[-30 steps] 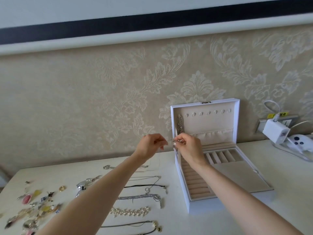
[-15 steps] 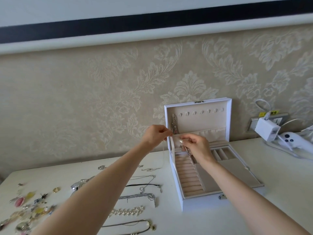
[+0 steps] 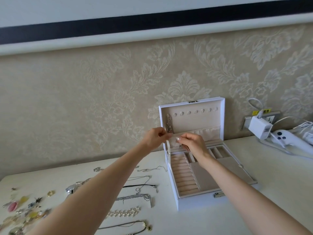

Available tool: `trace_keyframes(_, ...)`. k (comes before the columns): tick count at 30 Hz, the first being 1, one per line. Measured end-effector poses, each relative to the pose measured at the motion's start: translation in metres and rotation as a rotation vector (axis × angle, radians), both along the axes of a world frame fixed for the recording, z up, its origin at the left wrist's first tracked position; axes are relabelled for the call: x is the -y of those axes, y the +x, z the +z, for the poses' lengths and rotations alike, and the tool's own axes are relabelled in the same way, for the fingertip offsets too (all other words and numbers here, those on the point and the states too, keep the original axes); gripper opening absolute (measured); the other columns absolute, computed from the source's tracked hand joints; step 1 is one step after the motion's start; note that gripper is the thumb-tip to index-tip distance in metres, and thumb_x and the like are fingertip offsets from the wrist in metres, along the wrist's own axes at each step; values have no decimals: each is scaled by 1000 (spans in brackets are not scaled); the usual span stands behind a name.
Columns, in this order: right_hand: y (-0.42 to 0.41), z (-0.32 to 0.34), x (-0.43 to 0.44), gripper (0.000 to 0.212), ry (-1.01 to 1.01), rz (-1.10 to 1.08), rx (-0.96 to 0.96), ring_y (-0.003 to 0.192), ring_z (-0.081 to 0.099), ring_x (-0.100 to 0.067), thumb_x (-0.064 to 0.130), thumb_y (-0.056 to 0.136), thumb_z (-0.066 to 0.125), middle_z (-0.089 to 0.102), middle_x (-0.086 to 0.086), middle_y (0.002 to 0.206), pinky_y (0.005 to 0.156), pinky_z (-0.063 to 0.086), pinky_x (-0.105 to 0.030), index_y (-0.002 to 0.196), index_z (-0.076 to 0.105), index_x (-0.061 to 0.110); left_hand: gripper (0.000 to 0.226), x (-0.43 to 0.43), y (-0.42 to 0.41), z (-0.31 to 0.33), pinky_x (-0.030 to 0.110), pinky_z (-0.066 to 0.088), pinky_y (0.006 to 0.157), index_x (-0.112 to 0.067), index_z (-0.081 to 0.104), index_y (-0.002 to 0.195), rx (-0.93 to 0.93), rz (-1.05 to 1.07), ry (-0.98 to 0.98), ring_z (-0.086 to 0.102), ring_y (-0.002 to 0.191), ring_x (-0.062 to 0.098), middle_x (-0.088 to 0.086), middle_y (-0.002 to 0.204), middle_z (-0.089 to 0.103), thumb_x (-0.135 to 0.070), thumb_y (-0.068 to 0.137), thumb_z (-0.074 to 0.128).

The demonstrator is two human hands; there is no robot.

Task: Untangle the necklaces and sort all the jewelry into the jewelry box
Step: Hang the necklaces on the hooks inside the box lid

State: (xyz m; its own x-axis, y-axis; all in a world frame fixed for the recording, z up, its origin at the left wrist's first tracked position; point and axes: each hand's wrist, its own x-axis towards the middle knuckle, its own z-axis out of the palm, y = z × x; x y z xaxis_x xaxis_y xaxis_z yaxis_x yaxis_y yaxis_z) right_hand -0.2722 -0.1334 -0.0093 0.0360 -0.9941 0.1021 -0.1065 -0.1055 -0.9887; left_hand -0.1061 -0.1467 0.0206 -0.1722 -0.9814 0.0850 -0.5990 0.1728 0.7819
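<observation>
Head view: white table (image 3: 271, 175) against beige damask wallpaper (image 3: 101, 92), jewelry box (image 3: 194, 167) open.

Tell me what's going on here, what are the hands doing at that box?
A person has both hands raised at the open jewelry box. The left hand and right hand pinch something small in front of the lid's pocket; what it is, I can't tell. One chain already hangs inside the lid. Several necklaces lie in a row on the table, with a pile of small trinkets at far left, still unsorted.
</observation>
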Motion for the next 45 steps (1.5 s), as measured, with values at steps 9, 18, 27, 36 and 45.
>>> trace_keyframes(9, 5, 2, -1, 10, 42, 16, 128, 61, 57, -12, 8, 85, 61, 68, -4, 73, 55, 43, -20, 80, 64, 0, 25, -10, -12, -9, 13, 28, 41, -2, 71, 92, -208, -11, 454, 40, 44, 5, -4, 56, 62, -24, 91, 60)
trace_keyframes(18, 8, -1, -3, 12, 44, -64, 189, 50, 39, -13, 4, 83, 63, 49, -6, 56, 45, 32, -18, 73, 63, -2, 15, -7, -16, -6, 10, 37, 38, -2, 58, 92, -928, 36, 555, 50, 44, 4, 3, 60, 60, -2, 97, 44)
trace_keyframes(27, 7, -3, -9, 14, 97, 20, 167, 55, 49, -13, 6, 85, 60, 56, -3, 59, 48, 34, -21, 72, 62, 8, 17, -7, -18, 4, 14, 31, 36, -7, 58, 74, -649, 36, 447, 42, 42, 8, 4, 59, 59, -8, 91, 53)
trace_keyframes(36, 1, -3, -3, 31, 43, 109, 142, 88, 60, -15, -2, 80, 58, 69, 1, 99, 69, 45, -25, 103, 67, 18, 21, -1, -14, 27, 14, 35, 45, -15, 50, 72, 17, -148, 257, 49, 49, 7, -1, 61, 58, -13, 93, 53)
trace_keyframes(45, 4, 18, 17, 18, 3, 23, 129, 49, 55, -3, -11, 81, 62, 65, -5, 65, 54, 48, -15, 96, 66, -3, 28, 20, -24, 37, 7, 35, 42, -18, 49, 65, 290, -116, -74, 50, 34, -1, -3, 57, 59, -17, 92, 58)
